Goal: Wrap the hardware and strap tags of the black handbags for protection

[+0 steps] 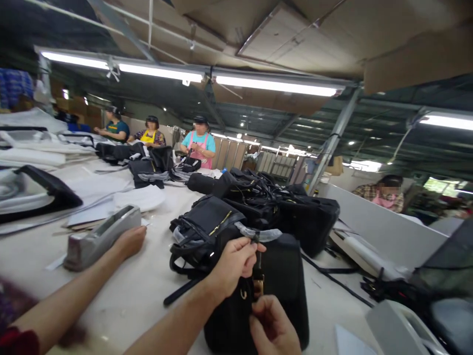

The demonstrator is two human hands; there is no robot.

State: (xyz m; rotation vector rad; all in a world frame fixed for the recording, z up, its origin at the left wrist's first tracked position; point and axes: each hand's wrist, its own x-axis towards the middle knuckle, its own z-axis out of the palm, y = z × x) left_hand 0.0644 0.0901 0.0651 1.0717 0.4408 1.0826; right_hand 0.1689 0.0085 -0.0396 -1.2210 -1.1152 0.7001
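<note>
A black backpack with a gold-coloured buckle and a gold ring on its strap stands on the table in front of me. My left hand pinches the upper part of the black strap, just below the carry handle wrapped in clear plastic. Under the buckle, my right hand has its thumb and fingers closed at the bag's front; what lies between them is hidden. Beside it, at the left, lies another black backpack with a gold zip.
From the left, another person's hand reaches to a grey tape dispenser. Black bags are piled beyond mine. A second dispenser stands at the right front. Several co-workers, among them a person in a pink apron, work farther back.
</note>
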